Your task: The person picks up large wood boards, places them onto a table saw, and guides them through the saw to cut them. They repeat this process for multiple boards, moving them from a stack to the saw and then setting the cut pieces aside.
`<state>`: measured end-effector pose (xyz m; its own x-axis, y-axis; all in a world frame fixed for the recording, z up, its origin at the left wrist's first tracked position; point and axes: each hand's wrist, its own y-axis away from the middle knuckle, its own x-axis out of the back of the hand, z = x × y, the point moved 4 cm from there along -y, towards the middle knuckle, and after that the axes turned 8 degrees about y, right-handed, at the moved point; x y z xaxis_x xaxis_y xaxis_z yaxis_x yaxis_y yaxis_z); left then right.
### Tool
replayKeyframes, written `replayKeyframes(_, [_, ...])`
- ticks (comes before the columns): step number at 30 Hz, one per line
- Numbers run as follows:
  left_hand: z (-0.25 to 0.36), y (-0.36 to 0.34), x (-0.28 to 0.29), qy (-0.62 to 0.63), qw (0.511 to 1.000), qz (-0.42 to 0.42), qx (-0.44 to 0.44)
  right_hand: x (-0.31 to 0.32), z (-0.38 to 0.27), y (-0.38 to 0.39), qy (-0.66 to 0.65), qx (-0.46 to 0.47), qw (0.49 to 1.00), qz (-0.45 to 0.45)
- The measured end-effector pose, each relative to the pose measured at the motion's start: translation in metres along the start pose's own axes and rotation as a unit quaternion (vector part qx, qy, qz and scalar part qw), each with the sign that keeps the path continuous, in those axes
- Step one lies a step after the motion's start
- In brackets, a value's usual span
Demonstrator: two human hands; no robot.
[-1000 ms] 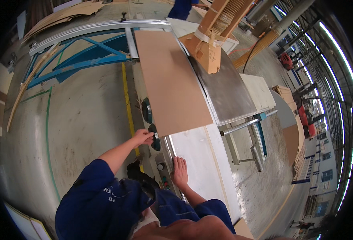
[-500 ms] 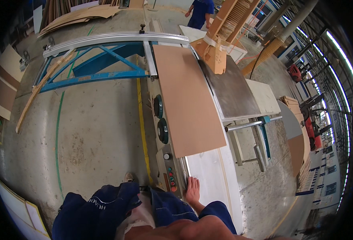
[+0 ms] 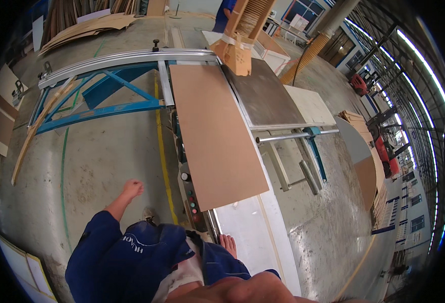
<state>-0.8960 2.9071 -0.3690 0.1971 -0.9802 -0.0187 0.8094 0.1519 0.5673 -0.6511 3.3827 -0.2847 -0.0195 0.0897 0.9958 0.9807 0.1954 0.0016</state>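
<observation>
My right hand [image 3: 227, 244] lies with its fingers stretched out on the pale sliding table [image 3: 250, 227], near the table's left metal edge. My left hand [image 3: 133, 188] hangs over the floor to the left of the machine, fingers curled and nothing visible in them. Ahead of my right hand, a large brown board [image 3: 215, 136] lies flat lengthwise on the table. Its far end is close to a silver fence [image 3: 126, 63] on a blue frame [image 3: 101, 107]. Beside the board's near left corner, a control panel [image 3: 191, 201] with coloured buttons is partly covered.
Right of the board is a dark metal tabletop [image 3: 265, 96], with a wooden duct housing [image 3: 237, 55] over it. A metal rail [image 3: 295, 136] sticks out rightward. A wooden strip [image 3: 36, 136] leans on the blue frame. Another person [image 3: 223, 17] stands beyond the machine.
The brown board has slid toward me and now covers the round handwheels beside it. My left hand has come into view on the left. My right hand still rests on the table.
</observation>
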Motion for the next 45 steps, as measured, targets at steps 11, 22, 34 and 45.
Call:
replayKeyframes(11, [0.071,0.041,-0.195,-0.305,0.925,0.016,-0.225,-0.022,0.05,0.116,-0.19,-0.106,0.97,0.112])
replayKeyframes(22, [0.086,0.028,-0.284,-0.364,0.903,0.068,-0.219,0.032,-0.002,-0.008,-0.088,-0.013,0.995,0.044])
replayKeyframes(34, [0.066,0.074,-0.341,-0.465,0.816,0.115,-0.323,0.032,0.047,0.028,-0.058,-0.061,0.996,-0.006])
replayKeyframes(45, [0.087,0.054,-0.428,-0.476,0.788,0.05,-0.386,0.051,0.129,0.0,-0.027,-0.072,0.997,-0.001])
